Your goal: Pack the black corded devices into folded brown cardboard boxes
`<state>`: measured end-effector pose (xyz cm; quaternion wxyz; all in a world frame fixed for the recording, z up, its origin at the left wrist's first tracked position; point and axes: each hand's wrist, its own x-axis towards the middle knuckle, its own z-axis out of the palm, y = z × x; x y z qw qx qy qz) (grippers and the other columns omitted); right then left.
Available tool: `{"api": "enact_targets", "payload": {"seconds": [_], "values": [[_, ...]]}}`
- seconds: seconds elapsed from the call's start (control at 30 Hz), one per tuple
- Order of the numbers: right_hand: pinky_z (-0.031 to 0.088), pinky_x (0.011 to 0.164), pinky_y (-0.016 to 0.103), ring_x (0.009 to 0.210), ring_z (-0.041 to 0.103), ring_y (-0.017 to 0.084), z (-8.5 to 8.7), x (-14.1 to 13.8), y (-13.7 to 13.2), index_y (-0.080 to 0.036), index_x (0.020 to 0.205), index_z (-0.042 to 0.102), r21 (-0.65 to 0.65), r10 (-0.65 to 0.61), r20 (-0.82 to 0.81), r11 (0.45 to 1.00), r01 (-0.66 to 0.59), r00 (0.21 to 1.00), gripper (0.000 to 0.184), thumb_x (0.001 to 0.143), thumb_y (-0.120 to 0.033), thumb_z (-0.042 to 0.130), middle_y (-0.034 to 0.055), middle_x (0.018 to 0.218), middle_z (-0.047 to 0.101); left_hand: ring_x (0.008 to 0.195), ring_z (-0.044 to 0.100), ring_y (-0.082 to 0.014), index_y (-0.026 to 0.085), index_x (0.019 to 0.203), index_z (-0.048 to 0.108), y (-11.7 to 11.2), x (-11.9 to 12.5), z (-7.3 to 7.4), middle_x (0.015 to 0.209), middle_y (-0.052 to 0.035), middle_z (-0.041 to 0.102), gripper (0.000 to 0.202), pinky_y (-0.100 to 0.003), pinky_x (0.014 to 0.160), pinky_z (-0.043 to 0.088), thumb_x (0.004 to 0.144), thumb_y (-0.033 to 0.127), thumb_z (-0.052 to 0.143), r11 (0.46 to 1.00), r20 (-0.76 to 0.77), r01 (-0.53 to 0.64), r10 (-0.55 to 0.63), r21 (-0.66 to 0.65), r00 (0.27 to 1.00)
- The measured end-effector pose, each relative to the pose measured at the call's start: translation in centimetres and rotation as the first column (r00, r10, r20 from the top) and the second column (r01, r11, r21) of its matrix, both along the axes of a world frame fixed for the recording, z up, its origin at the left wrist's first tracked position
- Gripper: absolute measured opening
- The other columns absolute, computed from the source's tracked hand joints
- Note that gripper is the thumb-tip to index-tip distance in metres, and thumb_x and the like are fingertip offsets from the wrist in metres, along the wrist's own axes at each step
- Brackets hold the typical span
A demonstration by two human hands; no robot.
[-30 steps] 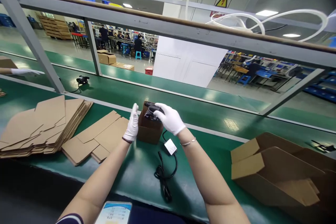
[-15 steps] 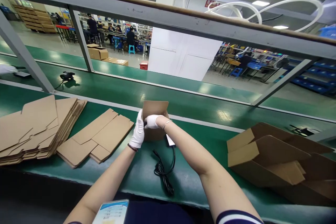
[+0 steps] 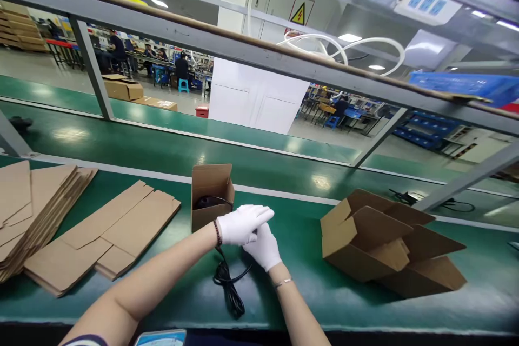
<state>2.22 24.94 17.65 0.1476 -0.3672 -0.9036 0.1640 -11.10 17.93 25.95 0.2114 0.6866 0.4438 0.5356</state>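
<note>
My left hand (image 3: pixel 239 224), in a white glove, lies over my right hand (image 3: pixel 263 246) with its fingers stretched out to the right. My gloved right hand is closed beneath it; whatever it grips is hidden by the two hands. Just left of them stands an upright cardboard box (image 3: pixel 211 173), its flap raised, with a black item (image 3: pixel 208 201) and a thin cord inside. Below my hands a bundled black cable (image 3: pixel 233 294) lies on the green table (image 3: pixel 292 292), and its ends run up under the gloves.
Folded cardboard blanks (image 3: pixel 117 221) and a stack of more (image 3: pixel 52 205) lie at left. Open cardboard boxes (image 3: pixel 377 248) stand at right. A metal frame (image 3: pixel 243 48) crosses above the table. Behind its right post lies a black corded item (image 3: pixel 405 196).
My hands have left the box and come together to its right, left over right. The black item now shows inside the box. The white-labelled piece by the cable is covered. The view has shifted right.
</note>
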Motion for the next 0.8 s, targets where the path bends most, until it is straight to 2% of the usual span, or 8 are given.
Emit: {"api": "enact_targets", "payload": {"seconds": [0.1,0.17,0.27,0.37,0.5,0.63,0.7,0.8], "values": [[0.051,0.087,0.034,0.104,0.061,0.024,2.3,3.2,0.2,-0.020,0.117,0.057,0.106,0.200,-0.309,0.979,-0.175,0.930,0.045,0.072,-0.015,0.054,0.0107,0.121,0.059,0.050,0.056,-0.0237,0.025,0.090,0.065,1.8,0.8,0.1,0.058,-0.0004,0.057,0.039,-0.036,0.061,0.048,0.053,0.024,0.079,0.982,0.048,0.027,-0.018,-0.185,0.999],[0.053,0.087,0.035,0.100,0.063,0.022,4.3,5.3,0.6,-0.022,0.122,0.053,0.118,0.244,-0.426,0.970,-0.215,0.871,0.048,0.075,-0.015,0.053,0.0088,0.121,0.060,0.039,0.046,-0.0190,0.026,0.089,0.064,2.0,1.1,1.3,0.047,0.0050,0.050,0.038,-0.030,0.049,0.041,0.054,0.028,0.080,0.959,0.030,0.046,-0.039,-0.279,0.999],[0.057,0.070,0.034,0.076,0.065,0.019,7.0,7.2,1.4,-0.018,0.121,0.050,-0.075,0.003,-0.578,0.996,-0.057,0.816,0.044,0.081,-0.029,0.060,0.0078,0.097,0.067,0.048,0.055,-0.0187,0.025,0.079,0.064,1.3,1.6,4.0,0.056,0.0028,0.059,0.030,-0.026,0.048,0.039,0.055,0.029,0.082,0.960,-0.041,-0.002,-0.010,-0.279,0.999],[0.053,0.056,0.028,0.063,0.061,0.016,9.0,7.2,1.2,-0.016,0.109,0.056,-0.268,-0.062,-0.619,0.954,-0.137,0.783,0.036,0.086,-0.044,0.058,0.0061,0.084,0.067,0.054,0.058,-0.0168,0.021,0.083,0.063,0.1,1.6,6.0,0.063,0.0011,0.063,0.030,-0.024,0.049,0.041,0.061,0.030,0.081,0.940,0.163,-0.018,0.078,-0.340,0.984],[0.050,0.054,0.026,0.056,0.056,0.013,10.6,3.6,-0.9,-0.018,0.121,0.054,-0.366,-0.015,-0.690,0.870,-0.330,0.724,0.040,0.093,-0.046,0.048,0.0040,0.085,0.066,0.056,0.056,-0.0116,0.017,0.091,0.058,-1.0,1.0,6.1,0.069,0.0005,0.063,0.033,-0.022,0.052,0.043,0.069,0.032,0.078,0.970,0.590,0.001,0.146,-0.242,0.794],[0.048,0.092,0.036,0.099,0.061,0.022,10.9,-1.8,-2.5,-0.020,0.119,0.058,-0.224,0.043,-0.757,0.920,-0.322,0.652,0.042,0.086,-0.045,0.061,0.0075,0.109,0.064,0.070,0.062,-0.0121,0.018,0.095,0.058,-1.0,0.5,4.4,0.082,0.0000,0.065,0.037,-0.025,0.068,0.050,0.068,0.031,0.080,0.988,0.853,-0.142,0.123,-0.058,0.507],[0.045,0.098,0.038,0.106,0.059,0.024,10.6,-4.0,-2.6,-0.020,0.115,0.059,-0.192,0.060,-0.758,0.931,-0.311,0.649,0.040,0.084,-0.045,0.064,0.0083,0.113,0.063,0.074,0.061,-0.0109,0.020,0.093,0.058,-0.9,0.2,3.6,0.082,0.0022,0.063,0.036,-0.025,0.075,0.050,0.068,0.032,0.080,0.981,0.917,-0.192,0.085,-0.009,0.391],[0.044,0.099,0.036,0.111,0.058,0.023,10.6,-5.9,-2.1,-0.021,0.122,0.054,-0.174,0.129,-0.731,0.914,-0.366,0.670,0.041,0.089,-0.045,0.056,0.0082,0.121,0.062,0.080,0.061,-0.0112,0.023,0.094,0.056,-1.3,-1.6,3.2,0.088,0.0028,0.062,0.034,-0.027,0.083,0.049,0.071,0.038,0.076,0.971,0.930,-0.236,0.054,0.035,0.363]]}}
